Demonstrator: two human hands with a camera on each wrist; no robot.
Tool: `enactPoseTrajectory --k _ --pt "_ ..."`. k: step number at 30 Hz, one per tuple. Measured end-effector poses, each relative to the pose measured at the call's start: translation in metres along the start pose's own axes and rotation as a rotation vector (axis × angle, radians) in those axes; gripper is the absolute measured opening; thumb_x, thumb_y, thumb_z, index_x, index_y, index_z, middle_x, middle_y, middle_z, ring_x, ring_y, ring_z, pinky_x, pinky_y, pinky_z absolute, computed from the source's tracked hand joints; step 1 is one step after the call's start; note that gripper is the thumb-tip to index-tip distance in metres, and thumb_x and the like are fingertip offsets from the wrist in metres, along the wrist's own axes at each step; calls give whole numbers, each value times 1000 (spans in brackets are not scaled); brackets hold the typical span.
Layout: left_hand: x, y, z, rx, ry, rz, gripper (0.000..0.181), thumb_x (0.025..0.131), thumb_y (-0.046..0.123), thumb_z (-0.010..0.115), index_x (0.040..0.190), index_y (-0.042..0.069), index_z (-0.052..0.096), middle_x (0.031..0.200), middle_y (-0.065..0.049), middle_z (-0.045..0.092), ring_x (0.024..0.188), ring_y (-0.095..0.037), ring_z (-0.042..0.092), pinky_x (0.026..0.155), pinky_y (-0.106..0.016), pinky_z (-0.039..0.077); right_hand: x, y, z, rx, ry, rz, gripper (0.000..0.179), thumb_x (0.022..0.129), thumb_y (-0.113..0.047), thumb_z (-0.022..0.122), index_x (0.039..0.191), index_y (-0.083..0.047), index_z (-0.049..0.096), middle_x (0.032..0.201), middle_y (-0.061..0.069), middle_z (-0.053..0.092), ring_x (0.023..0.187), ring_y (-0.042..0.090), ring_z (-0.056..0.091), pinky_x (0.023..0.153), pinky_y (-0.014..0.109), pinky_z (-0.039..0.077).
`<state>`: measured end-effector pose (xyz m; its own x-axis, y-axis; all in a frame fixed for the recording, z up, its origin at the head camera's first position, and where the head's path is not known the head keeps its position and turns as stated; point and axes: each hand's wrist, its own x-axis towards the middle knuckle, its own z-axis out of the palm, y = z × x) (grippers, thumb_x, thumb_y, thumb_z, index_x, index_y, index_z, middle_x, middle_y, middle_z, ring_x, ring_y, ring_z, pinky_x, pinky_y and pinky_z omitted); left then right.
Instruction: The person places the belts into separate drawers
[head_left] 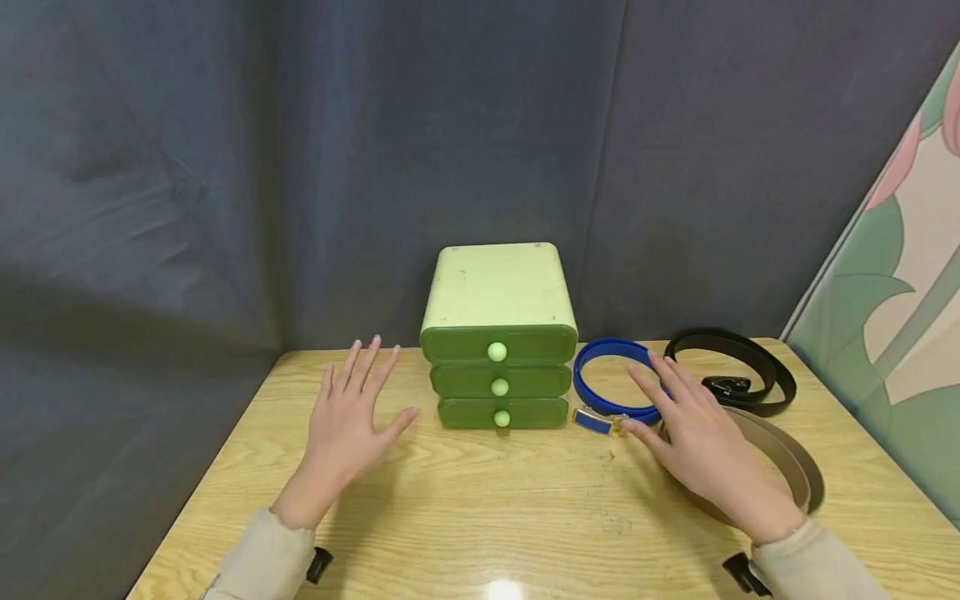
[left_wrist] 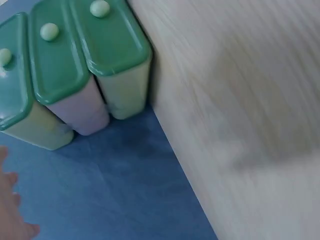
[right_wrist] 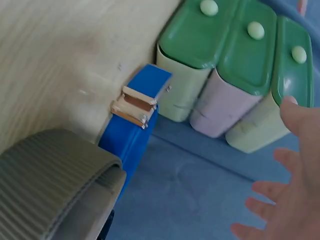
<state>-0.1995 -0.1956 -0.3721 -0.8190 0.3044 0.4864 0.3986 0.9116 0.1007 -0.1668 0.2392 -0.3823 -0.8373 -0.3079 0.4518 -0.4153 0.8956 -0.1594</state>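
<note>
My left hand is spread, palm down and holding nothing, left of a small three-drawer box with green fronts and round knobs. All three drawers are closed. My right hand, fingers also extended and holding nothing, overlaps the coiled belts in the head view. Nearest its fingertips lies a blue belt with a gold-edged buckle. A brown ribbed belt is coiled beneath and beside the hand, partly hidden by it. Behind them sits a black belt with a black buckle.
The light wooden table ends at a dark blue-grey curtain right behind the drawer box. A panel with a painted floral pattern borders the right side. Dark straps show at both cuffs.
</note>
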Motion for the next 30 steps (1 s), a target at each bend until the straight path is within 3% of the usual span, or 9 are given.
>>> enactPoseTrajectory --k 4,12,21,30 --pt "15 -9 -6 -29 46 69 80 92 64 53 158 24 28 163 -5 23 150 -29 14 115 -63 14 0 -5 0 8 39 -42 76 89 -39 74 154 -20 39 157 19 32 139 44 33 103 65 33" --pt "47 -22 -17 -120 38 172 73 97 64 45 157 23 32 161 -4 28 149 -27 18 112 -63 20 1 -16 2 29 128 -125 71 88 -34 76 148 -12 47 148 19 45 126 43 49 97 60 40" --pt "82 -24 -19 -281 -26 142 62 100 49 53 156 30 34 161 5 27 148 -22 23 113 -58 25 5 -33 7 92 202 -161 61 89 -35 75 141 -10 55 135 15 57 118 36 56 93 56 46" --pt "106 -18 -12 -472 -130 92 59 101 52 51 154 33 36 161 6 28 146 -24 27 109 -62 28 12 -52 16 155 241 -188 59 88 -30 76 141 -12 56 131 10 60 115 30 59 90 49 50"
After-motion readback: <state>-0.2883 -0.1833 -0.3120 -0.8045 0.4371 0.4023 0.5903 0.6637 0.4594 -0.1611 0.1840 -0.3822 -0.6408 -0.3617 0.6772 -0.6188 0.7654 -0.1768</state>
